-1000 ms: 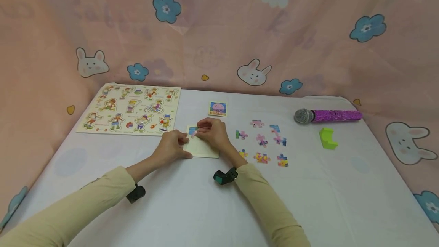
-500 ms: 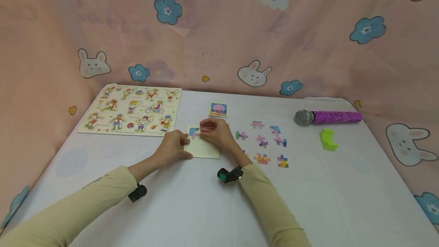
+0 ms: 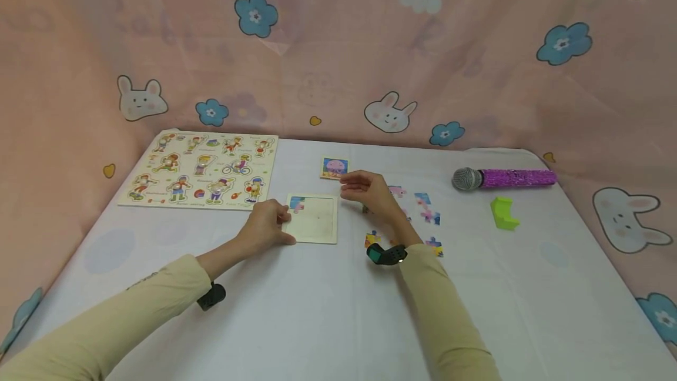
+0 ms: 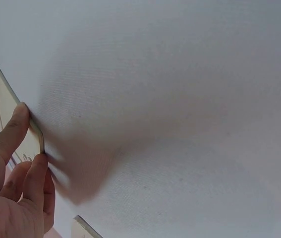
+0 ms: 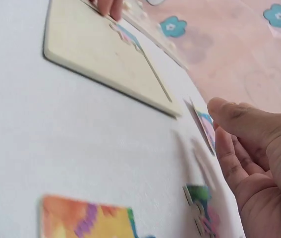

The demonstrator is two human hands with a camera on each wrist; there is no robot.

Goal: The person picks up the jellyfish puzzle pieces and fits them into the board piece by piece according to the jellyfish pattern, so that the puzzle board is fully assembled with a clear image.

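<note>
A small cream puzzle tray (image 3: 317,227) lies flat on the white table, one blue-and-pink jigsaw piece (image 3: 297,203) in its far left corner. My left hand (image 3: 265,223) grips the tray's left side; in the left wrist view the thumb and fingers (image 4: 34,181) pinch around its corner. To the right of the tray, my right hand (image 3: 372,194) hovers over the table with loosely bent fingers and nothing visible between them. Beneath and beyond that hand lie several loose jigsaw pieces (image 3: 404,240), some partly hidden. A yellow-orange piece (image 5: 88,218) shows large in the right wrist view.
Behind the tray sits a small square picture card (image 3: 334,167) with a pink jellyfish-like figure. A large board of sports figures (image 3: 198,169) occupies the back left. Farther right are a purple-handled microphone (image 3: 505,179) and a lime-green block (image 3: 505,214).
My right hand has left the jigsaw piece in the tray's corner and moved right, above the loose pieces. The left hand keeps its grip on the tray.
</note>
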